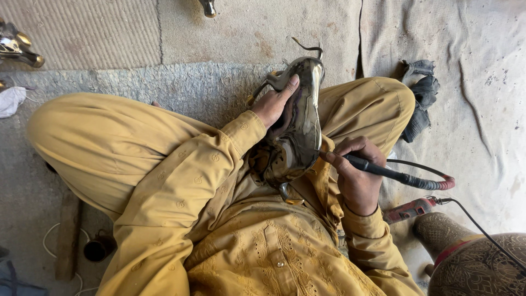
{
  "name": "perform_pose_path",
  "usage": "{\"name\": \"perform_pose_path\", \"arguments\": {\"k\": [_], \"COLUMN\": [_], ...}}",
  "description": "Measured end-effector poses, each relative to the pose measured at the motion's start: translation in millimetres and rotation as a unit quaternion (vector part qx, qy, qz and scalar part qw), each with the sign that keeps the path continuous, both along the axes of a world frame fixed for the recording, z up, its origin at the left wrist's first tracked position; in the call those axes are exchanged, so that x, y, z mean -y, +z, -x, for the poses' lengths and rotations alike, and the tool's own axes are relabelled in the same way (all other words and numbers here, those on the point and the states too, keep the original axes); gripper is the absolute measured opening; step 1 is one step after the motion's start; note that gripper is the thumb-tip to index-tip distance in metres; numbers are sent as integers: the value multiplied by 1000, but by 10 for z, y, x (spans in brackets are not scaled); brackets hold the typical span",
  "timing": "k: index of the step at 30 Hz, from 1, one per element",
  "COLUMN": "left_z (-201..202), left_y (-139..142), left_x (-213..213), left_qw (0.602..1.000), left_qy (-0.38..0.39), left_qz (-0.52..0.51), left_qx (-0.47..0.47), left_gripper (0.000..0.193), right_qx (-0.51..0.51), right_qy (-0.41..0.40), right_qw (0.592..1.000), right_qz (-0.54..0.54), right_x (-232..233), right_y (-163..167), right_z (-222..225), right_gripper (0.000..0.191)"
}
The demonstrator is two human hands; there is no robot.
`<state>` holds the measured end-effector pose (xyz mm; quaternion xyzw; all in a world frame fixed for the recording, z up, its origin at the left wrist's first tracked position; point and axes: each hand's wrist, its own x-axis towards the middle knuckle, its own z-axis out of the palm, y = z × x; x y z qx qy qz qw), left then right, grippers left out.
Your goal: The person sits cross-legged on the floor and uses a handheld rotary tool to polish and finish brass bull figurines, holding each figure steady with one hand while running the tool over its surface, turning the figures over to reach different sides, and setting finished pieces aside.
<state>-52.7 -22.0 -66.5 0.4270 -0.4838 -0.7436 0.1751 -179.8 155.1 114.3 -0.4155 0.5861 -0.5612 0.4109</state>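
A shiny polished metal figure [302, 118] with curved horn-like parts lies across my lap between my knees. My left hand [275, 102] grips its upper side, thumb pressed on the top of the body. My right hand [355, 174] holds a black pen-shaped engraving tool [366, 165] like a pencil, its tip touching the figure's right edge. A black and red flexible shaft [427, 182] runs from the tool off to the right.
I sit cross-legged on grey floor mats [471, 82]. A dark glove [421, 96] lies past my right knee. An engraved dark metal vessel [471, 257] stands at the lower right beside a red tool [408, 209]. More shiny metal pieces [16, 48] lie at the upper left.
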Motion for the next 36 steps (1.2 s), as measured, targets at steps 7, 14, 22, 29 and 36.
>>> {"name": "perform_pose_path", "arguments": {"k": [7, 14, 22, 29, 36], "left_z": [3, -8, 2, 5, 18], "left_y": [16, 15, -2, -24, -65], "left_x": [8, 6, 13, 19, 10], "left_qw": [1000, 1000, 1000, 999, 998], "left_qy": [-7, -9, 3, 11, 13], "left_qz": [-14, -19, -15, -18, -19], "left_qx": [2, 1, -18, -35, -59], "left_gripper": [101, 101, 101, 99, 95], "right_qx": [-32, -94, -131, -151, -191], "right_qy": [2, 14, 20, 54, 75], "right_qw": [999, 995, 989, 979, 969], "right_qz": [13, 41, 63, 129, 135], "right_x": [-139, -253, -366, -368, -385], "right_y": [4, -61, -106, -143, -158], "right_z": [-83, -151, -276, -368, -394], "right_gripper": [18, 17, 19, 20, 17]}}
